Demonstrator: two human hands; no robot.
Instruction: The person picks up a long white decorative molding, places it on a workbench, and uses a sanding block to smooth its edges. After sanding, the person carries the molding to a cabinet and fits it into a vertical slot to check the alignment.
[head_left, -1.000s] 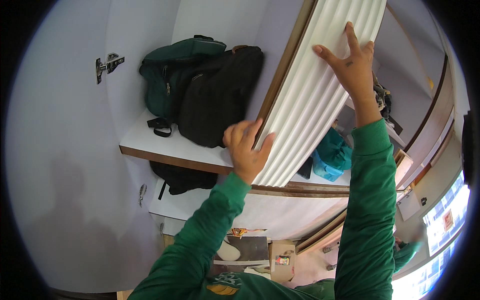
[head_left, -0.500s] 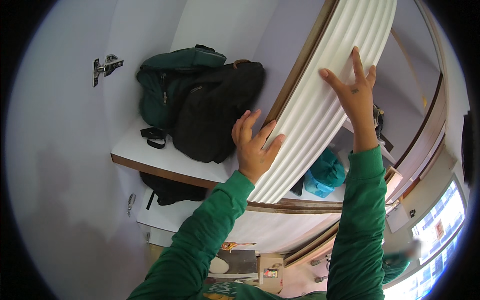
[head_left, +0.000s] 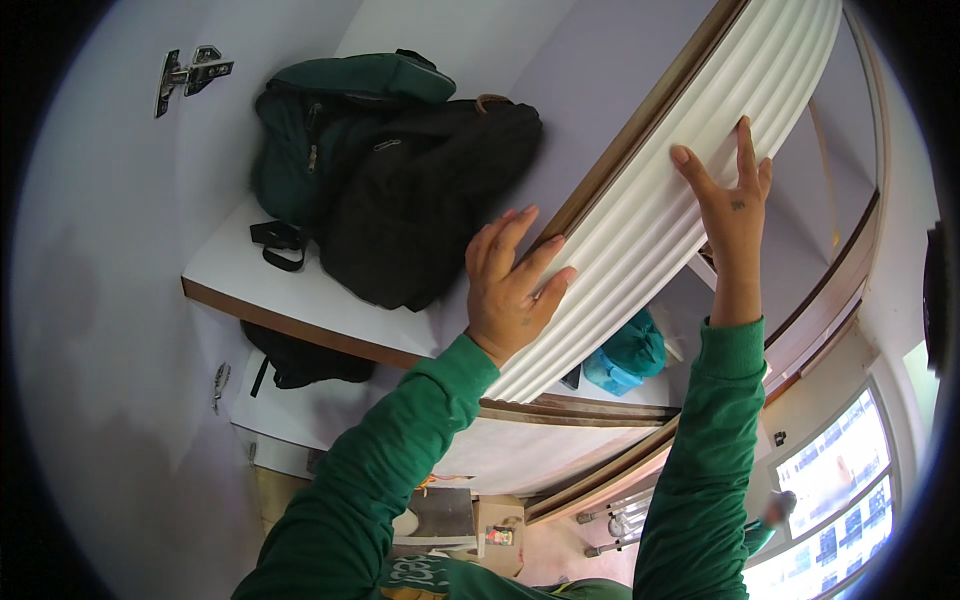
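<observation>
A white fluted panel (head_left: 640, 230) stands tilted along the front of the cupboard, its long ribs running from upper right to lower left. Beside it runs the brown edge (head_left: 625, 145) of a board. My left hand (head_left: 510, 285) rests at that edge with fingers spread, its thumb on the white ribs and its other fingers reaching over toward the cupboard's inside. Higher up, my right hand (head_left: 735, 205) lies against the panel's right part, fingers stretched apart. Neither palm closes round anything. Part of the panel's top leaves the view.
Left of the panel, a black backpack (head_left: 420, 205) and a dark green backpack (head_left: 290, 150) sit on a white shelf (head_left: 310, 285). A cupboard door with a metal hinge (head_left: 190, 75) fills the left. Teal bags (head_left: 632, 345) lie behind the panel. A cardboard box (head_left: 500, 520) is below.
The view has turned a little, so the backpacks and shelf sit farther left. My hands keep nearly the same hold on the panel, with the right slightly lower in view.
</observation>
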